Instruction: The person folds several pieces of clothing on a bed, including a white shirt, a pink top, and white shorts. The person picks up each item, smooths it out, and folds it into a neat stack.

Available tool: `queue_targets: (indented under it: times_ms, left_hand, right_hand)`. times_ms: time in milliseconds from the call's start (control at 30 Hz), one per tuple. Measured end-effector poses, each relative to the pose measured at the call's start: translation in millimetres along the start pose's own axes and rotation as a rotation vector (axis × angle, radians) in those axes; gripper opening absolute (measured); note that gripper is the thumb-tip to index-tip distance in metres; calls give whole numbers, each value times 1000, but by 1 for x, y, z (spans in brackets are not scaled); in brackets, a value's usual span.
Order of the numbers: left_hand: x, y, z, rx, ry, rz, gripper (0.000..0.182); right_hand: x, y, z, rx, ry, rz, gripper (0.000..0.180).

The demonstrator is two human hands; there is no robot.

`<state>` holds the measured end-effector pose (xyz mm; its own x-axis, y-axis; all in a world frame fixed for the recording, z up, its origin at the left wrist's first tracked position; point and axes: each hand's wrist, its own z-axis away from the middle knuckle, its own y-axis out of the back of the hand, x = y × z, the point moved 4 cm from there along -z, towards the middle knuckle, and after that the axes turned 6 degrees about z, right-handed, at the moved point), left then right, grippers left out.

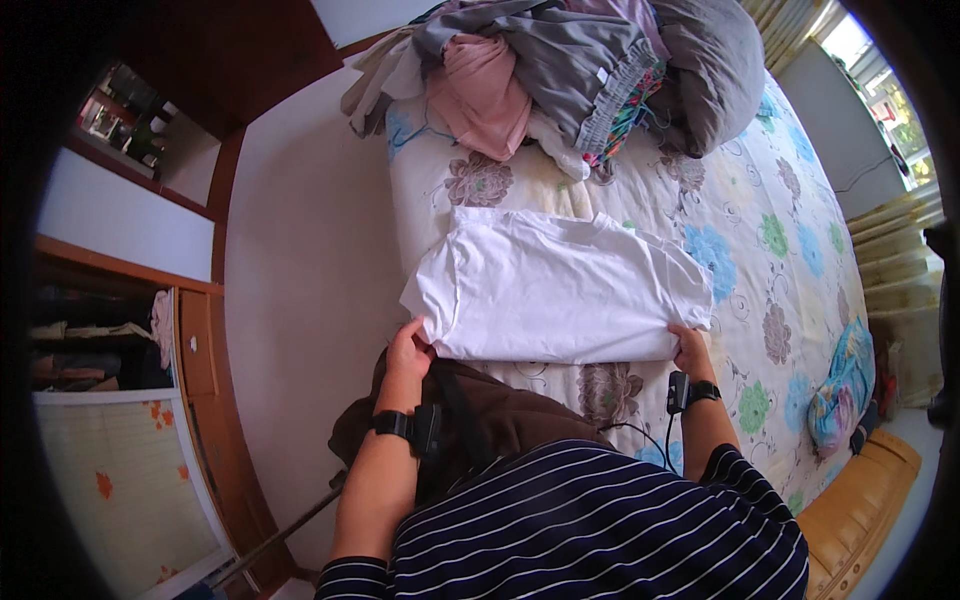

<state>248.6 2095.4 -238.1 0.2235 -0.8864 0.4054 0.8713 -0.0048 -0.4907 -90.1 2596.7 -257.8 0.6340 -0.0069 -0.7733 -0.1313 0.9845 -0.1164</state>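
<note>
A white cloth garment [562,285], folded over into a wide band with creases, lies on the flowered bedsheet [780,285] in front of me. My left hand [410,352] pinches its near left corner, thumb and fingers closed on the cloth. At the near right corner my right hand [690,351] grips the fabric in the same way. The garment's far edge is uneven, with a neckline-like dip near the middle. Its underside is hidden. Both wrists carry black strapped devices, and a cable runs from the right one.
A heap of clothes, with grey elastic-waisted trousers [577,67] and a pink cloth [480,97], lies at the bed's far end beside a grey bundle [712,75]. A blue patterned bundle [844,390] rests by the tan headboard [862,510]. An open wardrobe [105,337] stands left.
</note>
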Motion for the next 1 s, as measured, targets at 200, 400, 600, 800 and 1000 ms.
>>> queue_targets:
  times_ms: [200, 400, 600, 800, 1000]
  left_hand:
    - [22, 16, -13, 154, -468, -97, 36]
    - [38, -3, -12, 292, -620, -488, 20]
    - [31, -11, -19, 204, -380, -1034, 31]
    - [43, -18, -21, 112, -577, -892, 13]
    - [55, -42, -11, -64, -882, -634, 26]
  right_hand:
    - [1, 7, -6, -31, -133, -32, 49]
    - [5, 5, -6, 1, -115, -9, 44]
    - [4, -1, -4, 37, -24, 37, 35]
    - [2, -3, -1, 51, -24, 43, 49]
    - [1, -5, 2, 39, -30, 62, 51]
